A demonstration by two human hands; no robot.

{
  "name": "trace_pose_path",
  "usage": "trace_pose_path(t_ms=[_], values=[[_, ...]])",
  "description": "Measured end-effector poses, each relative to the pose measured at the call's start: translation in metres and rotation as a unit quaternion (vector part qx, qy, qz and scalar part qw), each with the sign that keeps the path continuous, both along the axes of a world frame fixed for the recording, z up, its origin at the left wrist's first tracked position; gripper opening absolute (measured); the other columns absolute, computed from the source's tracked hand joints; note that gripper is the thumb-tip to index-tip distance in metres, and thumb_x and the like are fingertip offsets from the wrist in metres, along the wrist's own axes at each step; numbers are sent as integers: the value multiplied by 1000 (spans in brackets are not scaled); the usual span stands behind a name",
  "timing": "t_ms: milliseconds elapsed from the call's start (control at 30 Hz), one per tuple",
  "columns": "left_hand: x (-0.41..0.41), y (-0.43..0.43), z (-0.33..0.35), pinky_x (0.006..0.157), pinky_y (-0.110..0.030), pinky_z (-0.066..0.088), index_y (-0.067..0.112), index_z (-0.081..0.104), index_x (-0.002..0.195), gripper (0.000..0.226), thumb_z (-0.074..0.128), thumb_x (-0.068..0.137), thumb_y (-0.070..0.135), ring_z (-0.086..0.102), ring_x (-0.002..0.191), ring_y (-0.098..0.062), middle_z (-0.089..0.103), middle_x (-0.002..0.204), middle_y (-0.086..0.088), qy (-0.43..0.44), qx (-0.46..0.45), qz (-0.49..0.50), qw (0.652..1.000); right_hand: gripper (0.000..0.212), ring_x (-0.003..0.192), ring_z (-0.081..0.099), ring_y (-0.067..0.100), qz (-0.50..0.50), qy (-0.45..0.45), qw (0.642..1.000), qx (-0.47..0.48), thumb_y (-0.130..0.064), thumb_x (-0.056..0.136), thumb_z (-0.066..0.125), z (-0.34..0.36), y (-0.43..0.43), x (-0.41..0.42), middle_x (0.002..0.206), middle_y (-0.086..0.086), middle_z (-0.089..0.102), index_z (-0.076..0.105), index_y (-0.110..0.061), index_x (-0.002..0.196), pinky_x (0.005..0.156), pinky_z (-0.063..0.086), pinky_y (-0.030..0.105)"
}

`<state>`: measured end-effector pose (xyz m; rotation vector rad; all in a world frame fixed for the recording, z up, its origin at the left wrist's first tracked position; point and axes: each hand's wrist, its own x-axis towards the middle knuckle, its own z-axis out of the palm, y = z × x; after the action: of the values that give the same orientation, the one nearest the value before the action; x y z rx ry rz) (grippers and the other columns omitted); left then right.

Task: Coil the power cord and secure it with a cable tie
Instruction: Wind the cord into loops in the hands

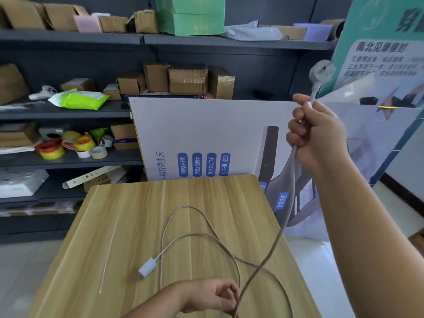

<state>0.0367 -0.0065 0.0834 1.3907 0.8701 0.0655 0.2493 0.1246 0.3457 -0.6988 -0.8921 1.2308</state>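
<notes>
A white power cord (286,216) runs taut from my raised right hand (317,131) down to my left hand (213,297) at the table's near edge. My right fist is shut around the cord just below its round plug (320,71), which sticks up above the fist. My left hand pinches the cord between thumb and fingers. The rest of the cord lies in loose loops on the wooden table (128,203), ending in a white rectangular connector (147,268). A thin white cable tie (108,255) lies straight on the table, left of the loops.
A large white printed carton (206,134) leans behind the table. Grey shelves (68,113) at the left and back hold cardboard boxes, tape rolls (66,145) and packets. A teal printed board (378,53) stands at the right. Pale floor surrounds the table.
</notes>
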Motion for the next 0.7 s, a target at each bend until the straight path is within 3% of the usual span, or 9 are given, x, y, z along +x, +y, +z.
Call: trace_pose_path(t_ms=[100,200,300,367,433,500,567,633,700], values=[[-23,4,-2,93,-24,48,25,64,111,17,58,95,26,64,87,-7,64,90,-1,-6,-13,36,999,26,44,29,8,-17,-51,998,-28,-12,102,39,-22,5,7,57,-5,46,64,-13,111,38,26,18],[-52,24,-3,67,-30,49,18,73,94,23,51,98,19,54,61,-12,55,77,-6,-25,-20,253,967,29,45,30,9,-19,-140,989,-40,-15,103,39,-43,-1,2,56,-4,40,66,-24,109,39,25,19],[-77,53,34,53,-23,32,20,75,91,20,56,96,18,39,52,-7,59,71,4,18,109,390,914,27,45,29,10,-2,-233,972,-38,-20,103,42,-63,-12,-10,52,-8,36,68,-28,99,40,25,21],[-83,68,74,56,-23,38,24,74,95,13,62,92,19,49,51,0,65,64,14,41,224,392,891,23,44,30,9,16,-278,960,-35,-22,103,44,-75,-19,-22,53,-7,37,68,-23,104,42,27,23],[-79,76,115,64,-23,48,26,74,93,9,69,87,23,62,65,-2,72,74,12,56,327,393,858,22,48,38,12,35,-308,950,-27,-19,103,45,-85,-26,-37,59,-1,42,67,-17,101,46,36,28],[-70,79,147,65,-16,48,24,76,89,7,72,84,25,63,73,-7,73,80,4,56,399,380,833,21,66,59,14,44,-357,933,-2,-18,103,44,-92,-32,-53,75,-2,60,64,-11,100,66,52,31],[-61,80,171,61,-14,45,25,76,86,6,74,82,28,62,74,-8,70,79,4,60,467,355,808,21,88,64,6,55,-410,910,32,-22,103,45,-96,-37,-67,94,-14,67,62,-10,102,81,50,20],[-56,82,187,62,-26,45,26,75,85,7,71,84,32,59,70,-12,66,76,2,65,521,334,783,19,77,58,0,72,-423,901,62,-23,103,45,-97,-43,-77,91,-17,65,59,-15,93,67,44,13],[-57,86,197,61,-35,43,27,73,87,12,65,88,35,57,68,-15,61,72,3,87,560,300,767,22,75,59,-4,79,-404,908,79,-22,104,43,-99,-49,-85,90,-9,68,53,-20,85,67,43,13]])
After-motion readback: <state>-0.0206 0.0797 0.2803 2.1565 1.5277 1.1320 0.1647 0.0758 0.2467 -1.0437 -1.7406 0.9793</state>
